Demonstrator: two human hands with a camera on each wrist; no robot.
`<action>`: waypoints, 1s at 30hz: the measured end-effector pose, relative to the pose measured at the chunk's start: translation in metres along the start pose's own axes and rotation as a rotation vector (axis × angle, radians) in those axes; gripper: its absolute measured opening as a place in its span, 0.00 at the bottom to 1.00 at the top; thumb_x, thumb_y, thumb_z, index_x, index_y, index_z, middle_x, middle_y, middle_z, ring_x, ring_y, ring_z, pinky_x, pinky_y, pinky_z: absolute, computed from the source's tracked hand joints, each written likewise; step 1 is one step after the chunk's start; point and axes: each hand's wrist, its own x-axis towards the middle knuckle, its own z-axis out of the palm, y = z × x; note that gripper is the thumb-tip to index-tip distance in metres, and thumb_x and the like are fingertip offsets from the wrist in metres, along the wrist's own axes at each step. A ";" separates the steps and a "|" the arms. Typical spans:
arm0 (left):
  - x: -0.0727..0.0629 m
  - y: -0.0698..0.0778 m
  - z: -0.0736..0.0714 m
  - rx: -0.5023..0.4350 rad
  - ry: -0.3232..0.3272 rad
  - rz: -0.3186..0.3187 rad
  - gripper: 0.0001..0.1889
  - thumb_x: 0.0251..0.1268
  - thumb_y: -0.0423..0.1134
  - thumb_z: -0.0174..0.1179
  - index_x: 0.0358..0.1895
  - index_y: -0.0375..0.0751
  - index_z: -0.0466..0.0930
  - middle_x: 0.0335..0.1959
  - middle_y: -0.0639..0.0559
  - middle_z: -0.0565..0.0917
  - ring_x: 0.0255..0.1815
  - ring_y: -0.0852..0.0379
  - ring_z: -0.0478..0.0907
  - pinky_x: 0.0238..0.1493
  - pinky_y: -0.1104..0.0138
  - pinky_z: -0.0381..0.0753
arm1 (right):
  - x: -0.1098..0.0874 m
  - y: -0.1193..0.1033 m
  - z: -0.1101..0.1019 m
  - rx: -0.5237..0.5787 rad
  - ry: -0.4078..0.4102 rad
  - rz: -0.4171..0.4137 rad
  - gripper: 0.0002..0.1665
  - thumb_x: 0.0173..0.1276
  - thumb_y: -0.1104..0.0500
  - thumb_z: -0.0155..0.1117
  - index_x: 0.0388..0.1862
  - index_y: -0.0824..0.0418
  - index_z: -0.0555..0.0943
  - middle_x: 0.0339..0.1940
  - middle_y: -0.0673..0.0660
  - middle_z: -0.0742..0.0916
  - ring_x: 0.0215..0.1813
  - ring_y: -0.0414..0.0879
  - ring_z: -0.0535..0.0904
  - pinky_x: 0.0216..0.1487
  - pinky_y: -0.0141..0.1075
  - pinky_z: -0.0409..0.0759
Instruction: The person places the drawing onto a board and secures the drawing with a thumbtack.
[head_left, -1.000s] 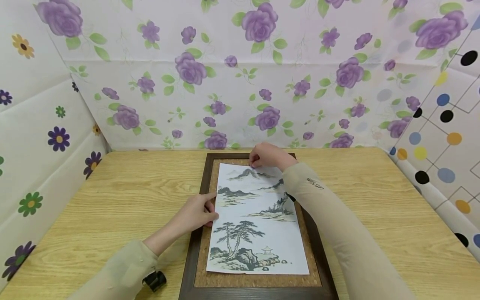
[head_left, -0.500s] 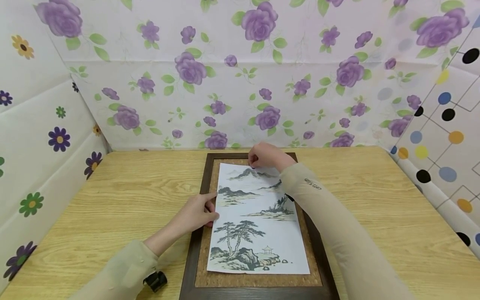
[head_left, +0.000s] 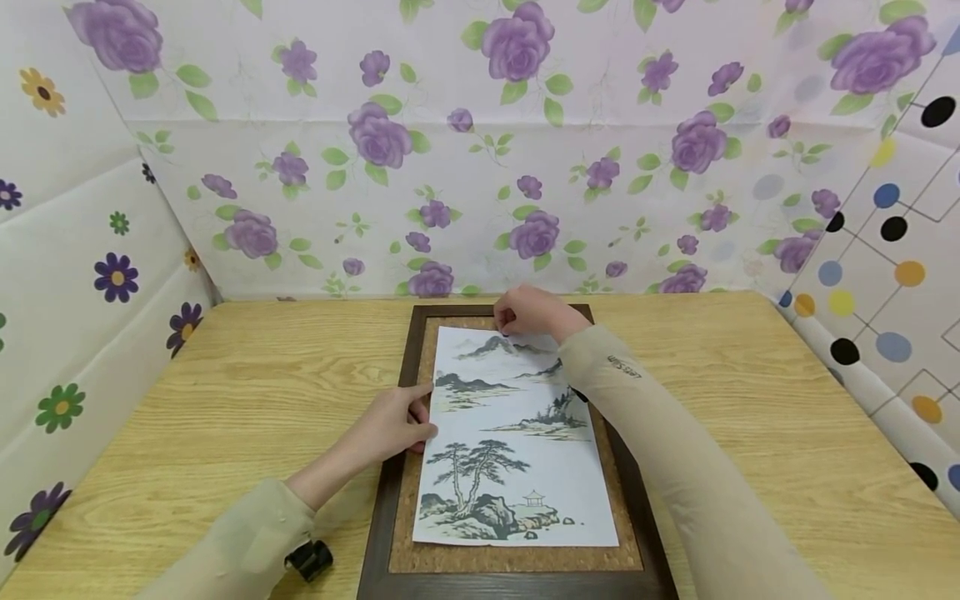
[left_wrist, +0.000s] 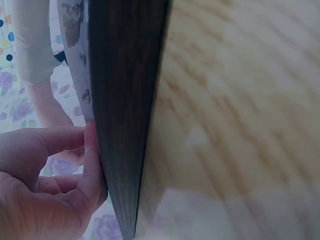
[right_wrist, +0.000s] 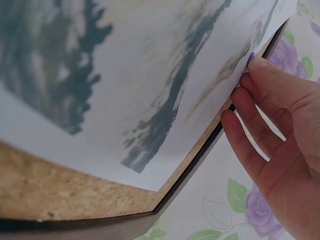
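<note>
A sheet of paper with an ink landscape print [head_left: 480, 417] lies on a cork board [head_left: 517, 559] with a dark wooden frame [head_left: 386, 508]. At the top edge of the sheet, my right hand [head_left: 534, 311] pinches a small purple push pin [right_wrist: 250, 58] between thumb and index finger, against the paper. The pin's point is hidden. My left hand [head_left: 393, 423] rests over the left side of the frame; its index finger and thumb touch the sheet's left edge, set apart from each other. Its other fingers are bent beneath, partly hidden.
The board lies on a wood-grain table [head_left: 285, 367]. A flowered sheet [head_left: 465, 200] hangs at the back, and patterned sheets stand at both sides. A black wrist device [head_left: 309, 560] is on the left sleeve.
My right hand shifts very slightly left along the sheet's top edge, still holding the push pin. The left hand, the print and the board stay nearly in place.
</note>
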 end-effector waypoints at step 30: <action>-0.004 0.007 -0.017 0.107 -0.063 0.043 0.35 0.62 0.30 0.64 0.71 0.23 0.61 0.28 0.50 0.81 0.20 0.60 0.80 0.23 0.70 0.77 | -0.013 -0.005 0.001 -0.085 0.072 0.081 0.04 0.66 0.58 0.69 0.39 0.50 0.87 0.36 0.48 0.89 0.40 0.43 0.82 0.46 0.38 0.82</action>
